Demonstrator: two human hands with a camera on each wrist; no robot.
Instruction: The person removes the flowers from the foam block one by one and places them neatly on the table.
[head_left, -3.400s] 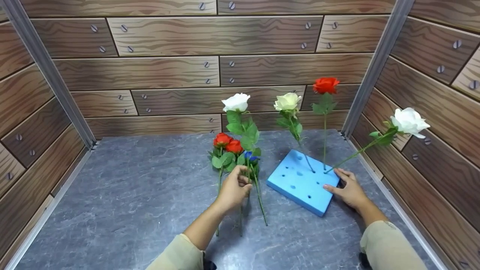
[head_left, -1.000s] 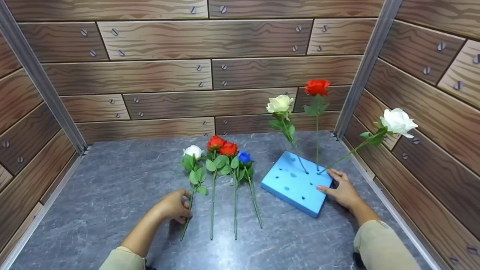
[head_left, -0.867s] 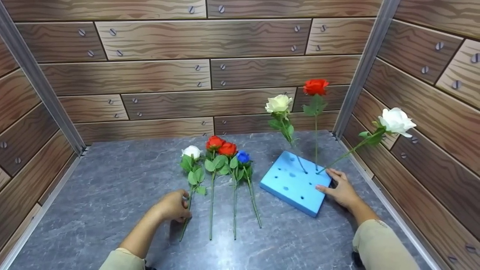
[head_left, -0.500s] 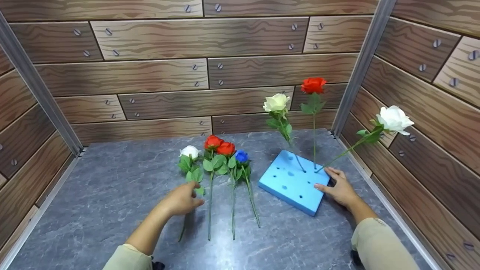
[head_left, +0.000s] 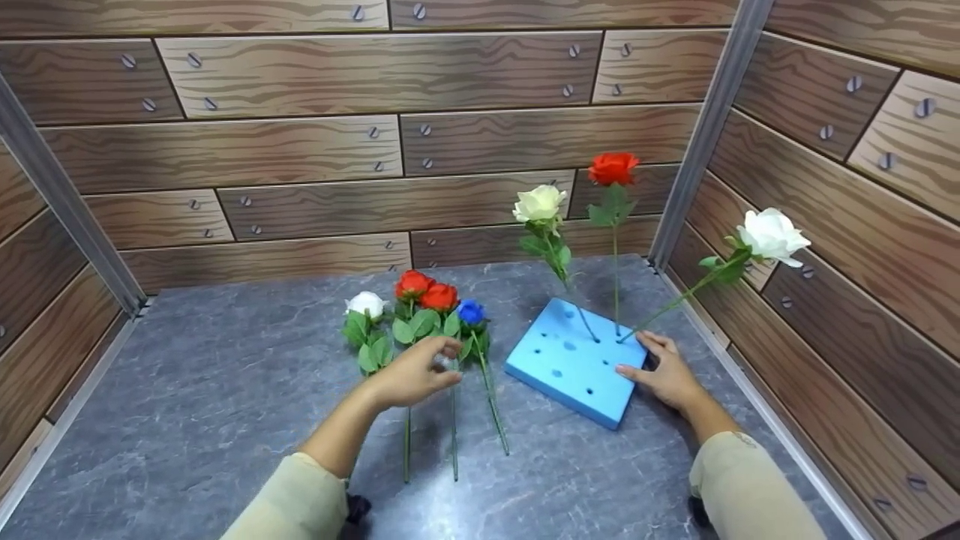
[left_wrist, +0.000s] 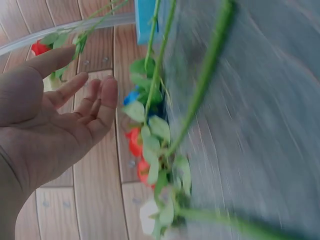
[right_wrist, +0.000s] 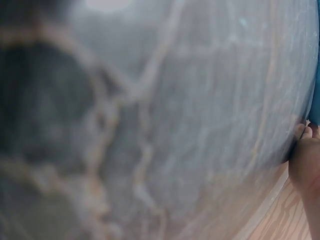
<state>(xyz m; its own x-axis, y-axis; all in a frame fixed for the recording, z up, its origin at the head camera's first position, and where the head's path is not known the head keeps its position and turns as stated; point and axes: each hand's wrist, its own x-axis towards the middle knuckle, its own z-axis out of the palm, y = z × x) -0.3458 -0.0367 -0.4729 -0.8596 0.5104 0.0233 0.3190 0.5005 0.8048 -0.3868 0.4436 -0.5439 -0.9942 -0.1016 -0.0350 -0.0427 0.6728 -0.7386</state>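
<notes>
My left hand (head_left: 416, 375) is held over the rose stems with its fingers spread and loosely bent, nothing between them. In the left wrist view its palm (left_wrist: 55, 125) shows bare. Under and beyond it lie a white rose (head_left: 366, 304), two red roses (head_left: 439, 296) and a blue rose (head_left: 471, 312), stems toward me. My right hand (head_left: 667, 375) grips the right corner of a blue foam block (head_left: 577, 360), thumb on top, fingers along the side. A cream rose (head_left: 540, 202), a red rose (head_left: 613, 169) and a white leaning rose (head_left: 772, 236) stand in its holes.
The grey marbled tabletop (head_left: 225, 390) is bounded by a wood-plank-patterned back wall (head_left: 300, 150) and a right side wall (head_left: 825, 300). Several open holes dot the block's top. The leaning white rose reaches close to the right wall in the head view.
The left hand carried the white rose from beside the block to the left of the row, laid it down, released it and moved right over the stems. The right hand stayed on the block.
</notes>
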